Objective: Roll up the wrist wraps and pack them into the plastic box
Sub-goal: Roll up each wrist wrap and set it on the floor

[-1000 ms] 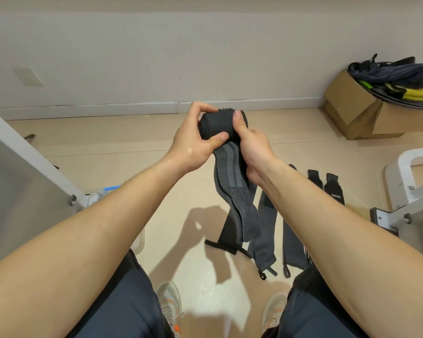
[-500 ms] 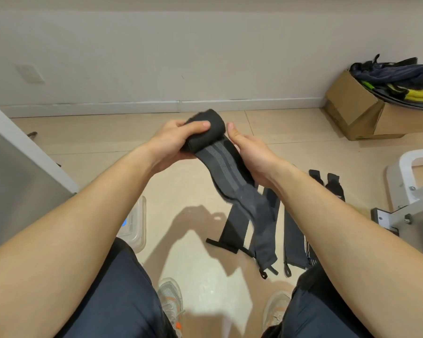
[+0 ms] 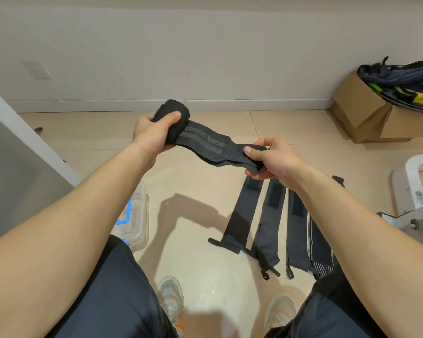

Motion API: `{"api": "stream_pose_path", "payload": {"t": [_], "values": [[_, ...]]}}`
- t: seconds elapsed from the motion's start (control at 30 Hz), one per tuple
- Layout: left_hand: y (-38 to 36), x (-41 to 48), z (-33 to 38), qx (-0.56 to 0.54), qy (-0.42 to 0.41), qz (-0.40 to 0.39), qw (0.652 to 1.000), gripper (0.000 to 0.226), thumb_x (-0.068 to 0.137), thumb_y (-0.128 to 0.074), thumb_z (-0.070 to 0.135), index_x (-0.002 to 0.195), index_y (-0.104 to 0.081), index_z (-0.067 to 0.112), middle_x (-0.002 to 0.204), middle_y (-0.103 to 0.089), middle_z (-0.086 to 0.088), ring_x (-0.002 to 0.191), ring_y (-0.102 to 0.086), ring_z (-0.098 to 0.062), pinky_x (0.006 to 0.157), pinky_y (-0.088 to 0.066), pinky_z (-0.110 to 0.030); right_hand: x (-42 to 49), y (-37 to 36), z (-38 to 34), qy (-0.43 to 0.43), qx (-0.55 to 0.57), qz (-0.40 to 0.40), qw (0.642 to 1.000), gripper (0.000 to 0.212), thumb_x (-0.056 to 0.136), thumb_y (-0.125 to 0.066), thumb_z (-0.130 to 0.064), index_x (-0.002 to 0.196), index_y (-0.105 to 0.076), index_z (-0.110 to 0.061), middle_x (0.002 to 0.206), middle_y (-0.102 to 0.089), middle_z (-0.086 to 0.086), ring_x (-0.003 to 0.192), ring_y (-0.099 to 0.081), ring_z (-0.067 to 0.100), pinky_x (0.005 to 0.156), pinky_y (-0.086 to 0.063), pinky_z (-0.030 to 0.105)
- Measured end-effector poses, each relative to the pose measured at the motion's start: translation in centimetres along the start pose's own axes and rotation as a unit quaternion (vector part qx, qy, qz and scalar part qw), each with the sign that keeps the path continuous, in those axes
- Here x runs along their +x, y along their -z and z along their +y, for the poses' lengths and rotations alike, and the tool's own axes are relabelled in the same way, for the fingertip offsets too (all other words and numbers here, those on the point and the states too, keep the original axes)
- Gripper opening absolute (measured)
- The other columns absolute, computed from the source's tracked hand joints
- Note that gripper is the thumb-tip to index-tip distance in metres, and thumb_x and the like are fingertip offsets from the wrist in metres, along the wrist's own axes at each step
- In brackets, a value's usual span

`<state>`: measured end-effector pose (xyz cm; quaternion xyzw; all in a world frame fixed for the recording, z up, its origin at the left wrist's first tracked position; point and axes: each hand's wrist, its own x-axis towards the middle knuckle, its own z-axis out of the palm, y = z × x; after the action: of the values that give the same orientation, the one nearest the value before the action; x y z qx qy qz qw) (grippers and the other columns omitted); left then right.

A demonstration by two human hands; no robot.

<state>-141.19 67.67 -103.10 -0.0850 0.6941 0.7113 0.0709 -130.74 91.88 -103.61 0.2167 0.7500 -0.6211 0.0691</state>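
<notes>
A dark grey wrist wrap (image 3: 205, 141) with pale stripes stretches between my two hands above the floor. My left hand (image 3: 154, 132) grips its rolled-up end. My right hand (image 3: 271, 158) pinches the loose tail end between thumb and fingers. Several flat wrist wraps (image 3: 271, 223) lie side by side on the floor under my right forearm. The clear plastic box (image 3: 137, 215) with blue clips sits on the floor at the left, partly hidden by my left forearm and leg.
A grey slanted panel (image 3: 17, 172) rises at the left. A cardboard box (image 3: 366, 113) filled with clothing stands by the wall at the right. A white frame (image 3: 415, 181) is at the right edge. My shoes (image 3: 171, 298) are at the bottom.
My right hand slid down the hanging wrap and pulled its tail out to the right, so the wrap now lies stretched nearly level. The left hand with the roll shifted slightly left.
</notes>
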Motion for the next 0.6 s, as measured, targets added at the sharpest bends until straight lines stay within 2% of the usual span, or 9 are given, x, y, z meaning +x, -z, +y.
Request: {"api": "stream_pose_path", "payload": {"t": [0.07, 0.13, 0.2, 0.23, 0.33, 0.43, 0.5, 0.57, 0.6], "values": [[0.0, 0.1, -0.5, 0.05, -0.026, 0.018, 0.998, 0.037, 0.087, -0.079, 0.03, 0.113, -0.055, 0.015, 0.111, -0.065, -0.001, 0.089, -0.068, -0.012, 0.075, -0.06, -0.031, -0.4, -0.1, -0.3, 0.007, 0.006, -0.006, 1.0, 0.018, 0.097, -0.07, -0.019, 0.1, -0.055, -0.01, 0.087, -0.074, 0.015, 0.064, -0.075, 0.024, 0.06, -0.064, 0.035], [0.1, 0.4, -1.1, 0.17, -0.074, 0.034, 0.982, 0.051, 0.084, -0.081, 0.033, 0.123, -0.052, 0.019, 0.117, -0.06, 0.003, 0.101, -0.062, -0.015, 0.089, -0.054, -0.031, -0.8, -0.6, -0.7, 0.028, 0.03, -0.001, 0.999, 0.019, 0.095, -0.071, -0.013, 0.091, -0.053, -0.01, 0.081, -0.073, 0.015, 0.062, -0.074, 0.024, 0.057, -0.063, 0.032], [0.1, 0.6, -1.5, 0.269, -0.117, 0.037, 0.955, 0.059, 0.084, -0.08, 0.037, 0.131, -0.051, 0.017, 0.118, -0.055, 0.005, 0.106, -0.056, -0.015, 0.091, -0.046, -0.028, -1.2, -1.2, -1.1, 0.053, 0.038, -0.002, 0.998, 0.023, 0.094, -0.072, -0.008, 0.085, -0.051, -0.01, 0.076, -0.072, 0.014, 0.06, -0.073, 0.024, 0.057, -0.062, 0.031], [0.0, 0.6, -1.6, 0.282, -0.129, 0.033, 0.95, 0.06, 0.084, -0.079, 0.037, 0.133, -0.05, 0.017, 0.118, -0.054, 0.005, 0.107, -0.055, -0.016, 0.09, -0.044, -0.027, -1.3, -1.5, -1.3, 0.062, 0.036, 0.0, 0.997, 0.024, 0.094, -0.072, -0.007, 0.083, -0.05, -0.01, 0.076, -0.072, 0.015, 0.059, -0.072, 0.024, 0.056, -0.062, 0.031], [-0.4, 0.4, -1.8, 0.273, -0.136, 0.013, 0.952, 0.057, 0.082, -0.081, 0.036, 0.13, -0.052, 0.022, 0.119, -0.056, 0.007, 0.107, -0.057, -0.016, 0.086, -0.046, -0.026, -1.3, -1.0, -1.2, 0.053, 0.032, -0.008, 0.998, 0.025, 0.093, -0.072, -0.008, 0.082, -0.051, -0.011, 0.078, -0.071, 0.014, 0.058, -0.071, 0.021, 0.054, -0.06, 0.029], [-0.6, 0.1, -1.9, 0.189, -0.109, -0.009, 0.976, 0.055, 0.072, -0.088, 0.034, 0.116, -0.055, 0.033, 0.118, -0.061, 0.008, 0.105, -0.063, -0.017, 0.087, -0.057, -0.036, -1.3, -0.2, -0.4, -0.021, -0.011, -0.106, 0.994, 0.018, 0.091, -0.075, -0.009, 0.091, -0.057, -0.013, 0.082, -0.071, 0.008, 0.065, -0.072, 0.021, 0.055, -0.061, 0.03], [-1.0, -0.4, -1.6, 0.121, -0.09, -0.035, 0.988, 0.053, 0.069, -0.089, 0.029, 0.108, -0.055, 0.037, 0.117, -0.063, 0.006, 0.103, -0.068, -0.022, 0.083, -0.062, -0.045, -1.2, -0.3, 0.1, -0.064, -0.066, -0.168, 0.982, 0.025, 0.089, -0.077, -0.01, 0.107, -0.06, -0.014, 0.083, -0.072, 0.003, 0.072, -0.072, 0.02, 0.065, -0.065, 0.037], [-1.8, -0.9, -1.3, 0.092, -0.091, -0.07, 0.989, 0.052, 0.075, -0.088, 0.018, 0.112, -0.055, 0.033, 0.115, -0.063, 0.004, 0.098, -0.07, -0.022, 0.073, -0.064, -0.04, -1.0, -0.5, 0.3, -0.075, -0.135, -0.188, 0.97, 0.035, 0.088, -0.079, -0.015, 0.117, -0.06, -0.019, 0.085, -0.072, -0.001, 0.079, -0.072, 0.018, 0.079, -0.064, 0.042], [-2.2, -1.2, -1.1, 0.082, -0.093, -0.092, 0.988, 0.052, 0.078, -0.086, 0.013, 0.115, -0.055, 0.03, 0.114, -0.063, 0.003, 0.094, -0.069, -0.02, 0.07, -0.064, -0.037, -0.9, -0.6, 0.2, -0.072, -0.176, -0.195, 0.962, 0.036, 0.088, -0.079, -0.023, 0.118, -0.06, -0.022, 0.09, -0.072, -0.001, 0.083, -0.073, 0.016, 0.084, -0.063, 0.043]]}}
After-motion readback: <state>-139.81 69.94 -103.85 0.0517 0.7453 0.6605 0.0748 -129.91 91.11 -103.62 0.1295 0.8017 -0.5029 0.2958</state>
